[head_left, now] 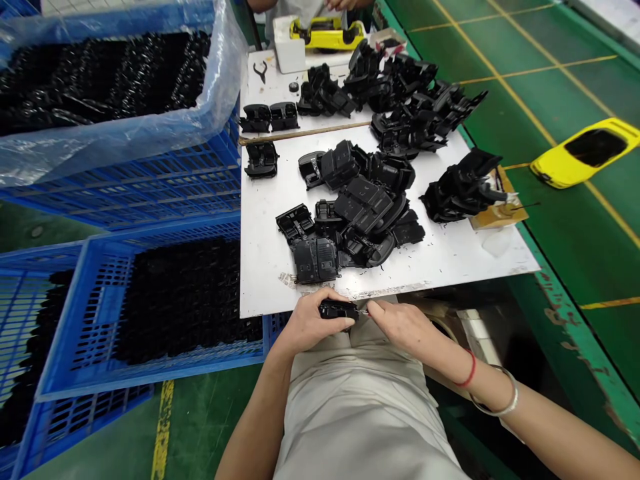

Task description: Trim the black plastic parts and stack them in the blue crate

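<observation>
A small black plastic part (336, 309) is gripped in my left hand (314, 323), just in front of the white table's near edge (320, 297). My right hand (395, 323) is closed at the right end of that part, around a small tool whose thin metal tip (362, 311) points at it; the rest of the tool is hidden by my fingers. Beyond my hands, a heap of black plastic parts (364, 203) lies on the table. Single black parts (261, 160) stand near its left edge.
Blue crates (165, 377) of black pieces stand left, one lined with clear plastic (150, 137). A yellow toy car body (585, 153) lies on the green surface at right. Across the table are a person's hands (343, 4), a yellow car (333, 35) and pliers (261, 71).
</observation>
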The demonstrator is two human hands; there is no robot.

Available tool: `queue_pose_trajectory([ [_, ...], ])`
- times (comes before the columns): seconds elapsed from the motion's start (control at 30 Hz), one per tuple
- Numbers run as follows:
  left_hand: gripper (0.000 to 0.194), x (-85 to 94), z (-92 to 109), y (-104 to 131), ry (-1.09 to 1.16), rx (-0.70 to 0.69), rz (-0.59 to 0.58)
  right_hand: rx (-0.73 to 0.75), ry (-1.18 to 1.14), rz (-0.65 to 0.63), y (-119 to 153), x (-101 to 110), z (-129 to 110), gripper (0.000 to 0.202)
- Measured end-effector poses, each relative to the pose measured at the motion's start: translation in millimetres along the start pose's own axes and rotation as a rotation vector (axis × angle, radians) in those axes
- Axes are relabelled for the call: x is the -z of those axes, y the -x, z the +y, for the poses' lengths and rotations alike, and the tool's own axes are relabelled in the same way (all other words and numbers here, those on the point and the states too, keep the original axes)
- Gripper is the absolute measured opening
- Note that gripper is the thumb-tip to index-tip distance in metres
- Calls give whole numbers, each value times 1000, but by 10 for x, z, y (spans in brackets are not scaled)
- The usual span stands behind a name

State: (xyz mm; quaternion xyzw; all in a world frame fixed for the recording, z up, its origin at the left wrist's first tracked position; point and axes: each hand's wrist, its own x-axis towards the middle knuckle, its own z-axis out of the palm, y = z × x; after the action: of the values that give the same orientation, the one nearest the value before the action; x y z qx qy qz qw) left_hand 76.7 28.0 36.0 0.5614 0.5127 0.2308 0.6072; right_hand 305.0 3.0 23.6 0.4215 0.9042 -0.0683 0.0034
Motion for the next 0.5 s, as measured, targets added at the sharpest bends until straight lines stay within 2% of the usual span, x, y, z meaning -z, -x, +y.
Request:
queue_pose_trajectory([
  [0.17,29,2,5,-6,-8,7,-4,19,-1,6,-13,-47,19,17],
  [0.37,30,-5,-13,-16,-25,-11,14,4,-3,-49,-24,-51,6,17],
  [0.5,32,-9,-40,-16,-9,-31,5,7,-17,-6,7,-42,13,20],
])
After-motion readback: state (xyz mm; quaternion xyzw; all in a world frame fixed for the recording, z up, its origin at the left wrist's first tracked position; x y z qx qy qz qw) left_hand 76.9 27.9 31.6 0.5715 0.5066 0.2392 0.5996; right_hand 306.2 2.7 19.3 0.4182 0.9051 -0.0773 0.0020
